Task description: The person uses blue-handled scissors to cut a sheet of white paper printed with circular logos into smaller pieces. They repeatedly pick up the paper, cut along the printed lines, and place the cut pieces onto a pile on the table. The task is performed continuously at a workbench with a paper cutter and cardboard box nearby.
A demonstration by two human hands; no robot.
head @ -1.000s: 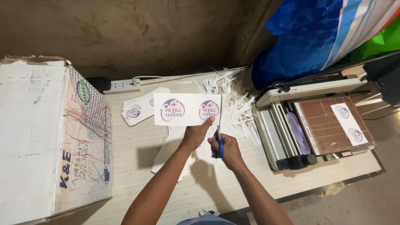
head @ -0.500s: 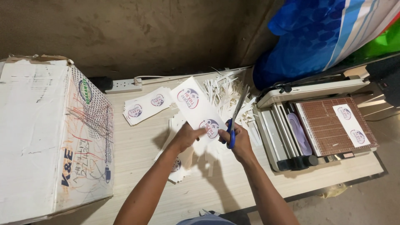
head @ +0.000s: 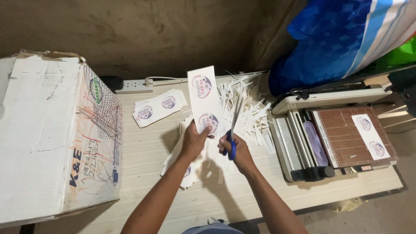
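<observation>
Big scribbled-on cardboard box (head: 56, 138) sits at 9 o'clock on the counter (head: 143, 173), white power strip (head: 133, 86) at 11, paper trimmer (head: 333, 134) at 3, blue sack (head: 342, 39) up at 1.

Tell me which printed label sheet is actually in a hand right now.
The upright strip with two round logos, pinched by the left hand. The fanned stack lies flat on the table; another strip lies on the paper cutter's board.

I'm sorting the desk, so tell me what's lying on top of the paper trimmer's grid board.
On the paper trimmer lies one white label strip with two round printed logos. The rest of its brown grid board is bare; whatever is under the strip is covered.
</observation>
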